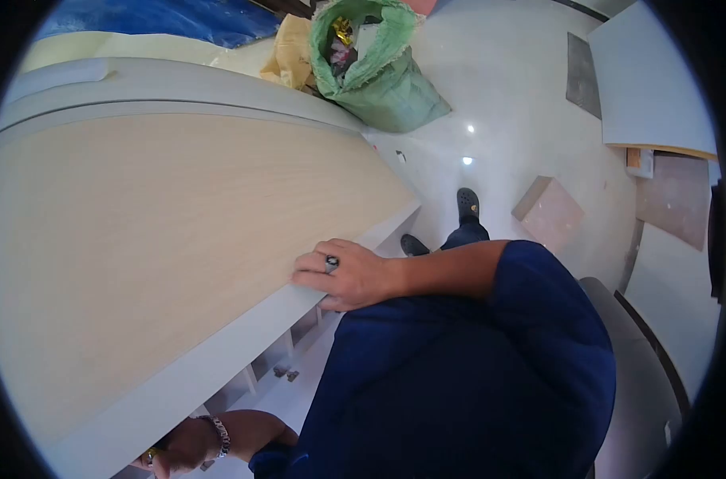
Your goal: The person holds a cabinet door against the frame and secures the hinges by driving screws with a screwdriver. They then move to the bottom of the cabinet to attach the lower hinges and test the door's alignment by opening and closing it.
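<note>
A large pale wood panel (163,207) with a white edge spreads across the left half, and white dividers (253,378) show below that edge. My right hand (351,275), wearing a dark-stoned ring, bends its fingers over the panel's near edge with the thumb low on the white side. At the bottom left, my left hand (179,451), with a metal bracelet at the wrist, is closed low beside the white edge. A small yellow spot shows at its fingers, and I cannot tell what it holds. Its fingertips are partly hidden by the edge and the frame's border.
Beyond the panel stands a green woven sack (395,92) filled with scraps, beside a tan sack (287,52). A pinkish block (548,211) rests on the glossy floor (491,96). White boards (658,80) are at right, and small metal pieces (286,374) lie below the panel's edge.
</note>
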### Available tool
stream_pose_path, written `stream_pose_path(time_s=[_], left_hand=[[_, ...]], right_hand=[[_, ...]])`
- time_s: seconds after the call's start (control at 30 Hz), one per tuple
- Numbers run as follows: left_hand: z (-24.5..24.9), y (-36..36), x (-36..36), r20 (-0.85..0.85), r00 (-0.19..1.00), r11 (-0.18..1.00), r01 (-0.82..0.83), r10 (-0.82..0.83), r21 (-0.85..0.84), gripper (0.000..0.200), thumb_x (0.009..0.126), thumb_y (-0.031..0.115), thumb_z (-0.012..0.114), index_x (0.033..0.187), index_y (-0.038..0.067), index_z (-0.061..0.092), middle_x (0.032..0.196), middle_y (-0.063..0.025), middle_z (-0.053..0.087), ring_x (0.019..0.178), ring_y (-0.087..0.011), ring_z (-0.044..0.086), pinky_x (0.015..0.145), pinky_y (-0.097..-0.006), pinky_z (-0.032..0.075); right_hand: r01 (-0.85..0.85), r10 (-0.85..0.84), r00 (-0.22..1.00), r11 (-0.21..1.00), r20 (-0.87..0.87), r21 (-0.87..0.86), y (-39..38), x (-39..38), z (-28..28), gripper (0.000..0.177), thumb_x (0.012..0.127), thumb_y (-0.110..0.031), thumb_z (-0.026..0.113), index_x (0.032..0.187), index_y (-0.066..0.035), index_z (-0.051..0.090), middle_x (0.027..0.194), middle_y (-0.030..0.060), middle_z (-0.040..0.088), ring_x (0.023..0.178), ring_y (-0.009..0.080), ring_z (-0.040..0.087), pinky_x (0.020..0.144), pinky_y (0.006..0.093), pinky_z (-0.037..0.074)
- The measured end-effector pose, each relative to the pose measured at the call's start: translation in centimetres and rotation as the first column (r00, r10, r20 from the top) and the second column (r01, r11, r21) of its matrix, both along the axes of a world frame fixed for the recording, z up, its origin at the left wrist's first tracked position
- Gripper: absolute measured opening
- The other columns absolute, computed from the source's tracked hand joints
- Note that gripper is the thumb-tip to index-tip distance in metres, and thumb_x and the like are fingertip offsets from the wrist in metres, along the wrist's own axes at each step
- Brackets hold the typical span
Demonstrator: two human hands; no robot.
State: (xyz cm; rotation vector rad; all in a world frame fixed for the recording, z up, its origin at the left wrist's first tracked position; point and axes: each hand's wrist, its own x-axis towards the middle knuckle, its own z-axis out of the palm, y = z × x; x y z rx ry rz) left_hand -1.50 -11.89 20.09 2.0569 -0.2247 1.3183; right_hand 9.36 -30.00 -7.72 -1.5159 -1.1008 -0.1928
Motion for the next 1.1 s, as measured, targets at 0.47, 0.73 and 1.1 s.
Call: stream_pose_path(time_s=[0.47,0.73,1.1], left_hand=[[0.1,0.7,0.5,-0.008,0.982,0.977,-0.190,0.190,-0.098,0.047,0.083,0.031,0.067,0.115,0.000,0.054,0.117,-0.0150,0.054,0.107,-0.0278,0.050,0.091,-0.0459,0.041],[0.2,1.1,-0.2,-0.063,0.995,0.987,-0.087,0.079,-0.138,0.038,0.085,0.025,0.064,0.109,-0.002,0.054,0.106,-0.0154,0.058,0.098,-0.0260,0.055,0.087,-0.0434,0.045],[2.2,8.7,-6.6,-0.086,0.820,0.823,-0.568,0.566,0.005,0.029,0.083,0.022,0.068,0.083,-0.005,0.058,0.082,-0.0095,0.056,0.077,-0.0167,0.055,0.068,-0.0272,0.045]], right_hand=[[-0.079,0.075,0.996,0.992,0.041,0.097,5.1,1.2,-0.6,0.078,0.058,-0.022,0.074,0.127,-0.007,0.041,0.138,0.0125,0.036,0.121,0.0284,0.035,0.095,0.0435,0.030],[-0.135,0.133,0.991,0.988,0.033,0.068,5.4,0.9,-0.8,0.076,0.064,-0.029,0.075,0.130,-0.010,0.040,0.142,0.0125,0.033,0.123,0.0288,0.035,0.097,0.0439,0.030],[-0.325,0.314,0.945,0.936,-0.095,-0.139,2.8,2.1,-2.5,0.069,0.075,-0.031,0.071,0.132,-0.008,0.038,0.139,0.0158,0.034,0.111,0.0354,0.046,0.095,0.0432,0.037]])
